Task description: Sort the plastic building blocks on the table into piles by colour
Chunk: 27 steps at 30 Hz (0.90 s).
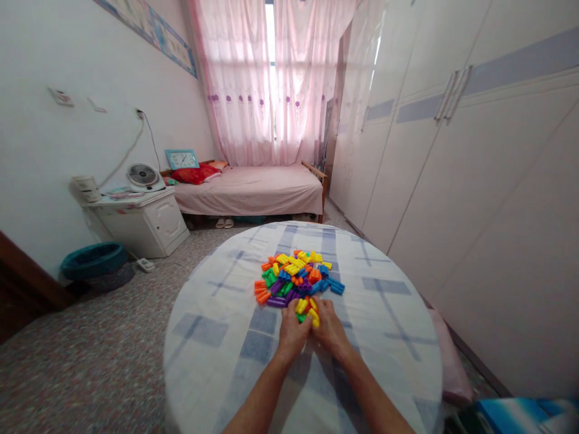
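Note:
A small cluster of yellow, green and orange-red plastic building pieces [301, 306] is between my two hands, close to the near side of a larger pile. My left hand [293, 328] curls around its left side, thumb toward the middle. From the right, my right hand [327, 325] closes on the same cluster, its fingers partly hidden. Just beyond lies the pile of tube-shaped plastic building pieces [294, 265] in yellow, orange, green, blue and purple. A purple piece [276, 302] lies at the pile's near edge, by my left hand.
The round table [203, 361] has a checked cloth. Behind it stands a bed [253, 187] with a pink cover. A white cabinet [136, 220] bearing a fan [143, 175] and a bin [94, 262] are at left. Wardrobes [474, 199] line the right.

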Each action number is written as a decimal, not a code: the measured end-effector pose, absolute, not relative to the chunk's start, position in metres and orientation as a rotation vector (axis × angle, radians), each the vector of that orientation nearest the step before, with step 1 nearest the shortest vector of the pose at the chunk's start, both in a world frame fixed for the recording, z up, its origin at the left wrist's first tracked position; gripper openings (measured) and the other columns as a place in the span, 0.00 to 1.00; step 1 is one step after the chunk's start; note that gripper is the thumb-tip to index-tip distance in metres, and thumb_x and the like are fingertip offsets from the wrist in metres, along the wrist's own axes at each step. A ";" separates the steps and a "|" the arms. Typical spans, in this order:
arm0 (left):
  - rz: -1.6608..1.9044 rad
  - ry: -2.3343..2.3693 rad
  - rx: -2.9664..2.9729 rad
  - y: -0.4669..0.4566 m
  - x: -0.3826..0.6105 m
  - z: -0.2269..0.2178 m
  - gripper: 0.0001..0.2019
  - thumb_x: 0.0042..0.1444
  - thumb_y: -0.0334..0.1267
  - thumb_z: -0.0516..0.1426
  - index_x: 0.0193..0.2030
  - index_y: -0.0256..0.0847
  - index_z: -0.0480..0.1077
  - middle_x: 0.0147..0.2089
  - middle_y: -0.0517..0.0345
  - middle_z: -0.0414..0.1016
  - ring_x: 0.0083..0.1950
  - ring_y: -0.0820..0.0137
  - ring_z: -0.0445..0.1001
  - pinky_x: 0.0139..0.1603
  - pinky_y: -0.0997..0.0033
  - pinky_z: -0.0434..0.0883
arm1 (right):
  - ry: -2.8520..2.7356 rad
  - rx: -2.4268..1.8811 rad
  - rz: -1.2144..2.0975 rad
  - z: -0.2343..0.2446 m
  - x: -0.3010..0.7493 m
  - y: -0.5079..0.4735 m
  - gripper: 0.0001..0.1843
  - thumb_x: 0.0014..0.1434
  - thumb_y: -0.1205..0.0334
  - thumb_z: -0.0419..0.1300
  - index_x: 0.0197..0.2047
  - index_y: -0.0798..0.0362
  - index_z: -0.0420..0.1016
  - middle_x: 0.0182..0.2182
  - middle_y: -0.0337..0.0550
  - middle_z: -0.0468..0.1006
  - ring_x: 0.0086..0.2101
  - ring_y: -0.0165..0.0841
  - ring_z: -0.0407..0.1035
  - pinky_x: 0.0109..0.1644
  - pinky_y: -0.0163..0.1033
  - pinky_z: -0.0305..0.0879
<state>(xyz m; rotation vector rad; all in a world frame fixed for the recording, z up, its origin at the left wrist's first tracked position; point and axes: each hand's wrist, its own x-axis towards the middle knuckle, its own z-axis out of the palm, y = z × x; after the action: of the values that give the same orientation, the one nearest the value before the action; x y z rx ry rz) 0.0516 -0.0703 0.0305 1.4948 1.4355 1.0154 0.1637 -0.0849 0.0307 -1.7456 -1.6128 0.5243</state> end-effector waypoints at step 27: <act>1.025 1.071 1.168 0.038 0.027 0.129 0.24 0.55 0.41 0.54 0.58 0.38 0.60 0.52 0.47 0.72 0.46 0.66 0.75 0.44 0.65 0.72 | -1.145 -1.309 1.068 0.118 0.154 0.031 0.30 0.46 0.53 0.62 0.54 0.53 0.68 0.43 0.46 0.77 0.39 0.36 0.74 0.37 0.40 0.71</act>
<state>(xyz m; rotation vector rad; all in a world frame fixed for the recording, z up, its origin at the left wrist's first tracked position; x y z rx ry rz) 0.0272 0.0384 0.1295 1.1684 1.0705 1.0249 0.1539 0.0308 0.1177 -1.3088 -1.1445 1.0679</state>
